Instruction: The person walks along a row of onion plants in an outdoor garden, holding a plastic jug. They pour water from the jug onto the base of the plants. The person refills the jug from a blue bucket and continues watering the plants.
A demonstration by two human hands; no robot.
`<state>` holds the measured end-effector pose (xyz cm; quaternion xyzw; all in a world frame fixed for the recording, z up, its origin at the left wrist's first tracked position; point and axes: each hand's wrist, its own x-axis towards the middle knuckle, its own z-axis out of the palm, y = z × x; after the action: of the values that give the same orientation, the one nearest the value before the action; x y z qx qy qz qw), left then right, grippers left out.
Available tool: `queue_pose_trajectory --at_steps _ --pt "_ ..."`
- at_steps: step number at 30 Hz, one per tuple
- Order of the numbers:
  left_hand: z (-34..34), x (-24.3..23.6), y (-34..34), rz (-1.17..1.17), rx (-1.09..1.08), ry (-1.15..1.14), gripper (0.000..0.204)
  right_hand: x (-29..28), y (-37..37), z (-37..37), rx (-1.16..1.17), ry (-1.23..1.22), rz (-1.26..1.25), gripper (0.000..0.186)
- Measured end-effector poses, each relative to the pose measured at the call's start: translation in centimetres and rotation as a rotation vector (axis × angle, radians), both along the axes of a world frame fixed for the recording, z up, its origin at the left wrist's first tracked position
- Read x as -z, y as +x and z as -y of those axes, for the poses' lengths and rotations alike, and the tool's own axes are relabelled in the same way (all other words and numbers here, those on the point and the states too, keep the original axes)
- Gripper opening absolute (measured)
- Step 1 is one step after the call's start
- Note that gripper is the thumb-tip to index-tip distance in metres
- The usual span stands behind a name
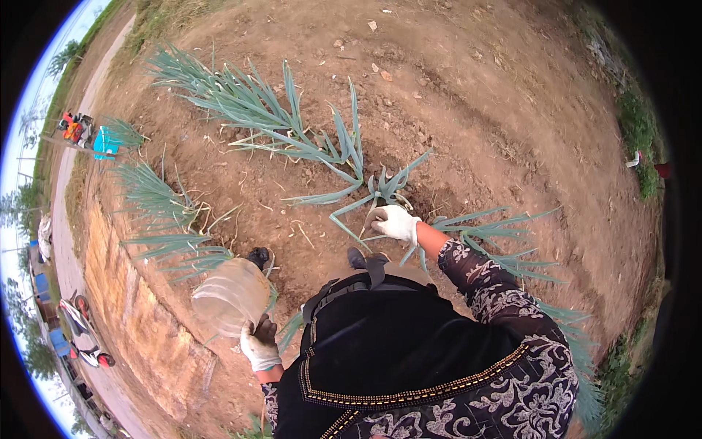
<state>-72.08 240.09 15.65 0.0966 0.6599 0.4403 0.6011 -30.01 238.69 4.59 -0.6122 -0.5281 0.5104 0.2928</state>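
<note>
My left hand, in a white glove with a dark palm, grips a translucent plastic container beside my body. My right hand, gloved in white, has its fingers curled at the base of a green onion plant in the dry soil; what they hold is too small to make out. A row of long blue-green leaves runs up and left from there, and more plants lie right of my right hand.
A second onion row runs along the left. Beyond it lie a weathered flat sheet, a path, a parked scooter, a red machine and a blue container. Weeds edge the right side.
</note>
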Motion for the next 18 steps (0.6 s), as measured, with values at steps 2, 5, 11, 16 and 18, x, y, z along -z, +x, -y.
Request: queue_pose_trajectory --at_steps 2,5,11,16,18 --pt "0.1 -0.1 -0.1 0.001 0.022 0.032 0.038 -2.0 1.2 1.1 0.009 0.100 0.408 0.043" --pt "0.3 0.2 -1.3 -0.039 0.039 0.032 0.049 -3.3 5.2 2.2 0.631 0.256 0.006 0.036" --pt "-0.9 0.9 -3.1 -0.028 -0.044 -0.002 0.039 -10.9 7.9 -1.3 0.861 0.373 -0.012 0.019" --pt "-4.5 1.0 -3.1 -0.047 -0.039 0.008 0.034 -10.3 6.0 -9.8 0.722 0.453 0.242 0.032" --pt "-5.9 1.3 -3.5 -0.030 -0.031 0.023 0.035 -9.4 6.0 -12.7 0.707 0.387 0.353 0.035"
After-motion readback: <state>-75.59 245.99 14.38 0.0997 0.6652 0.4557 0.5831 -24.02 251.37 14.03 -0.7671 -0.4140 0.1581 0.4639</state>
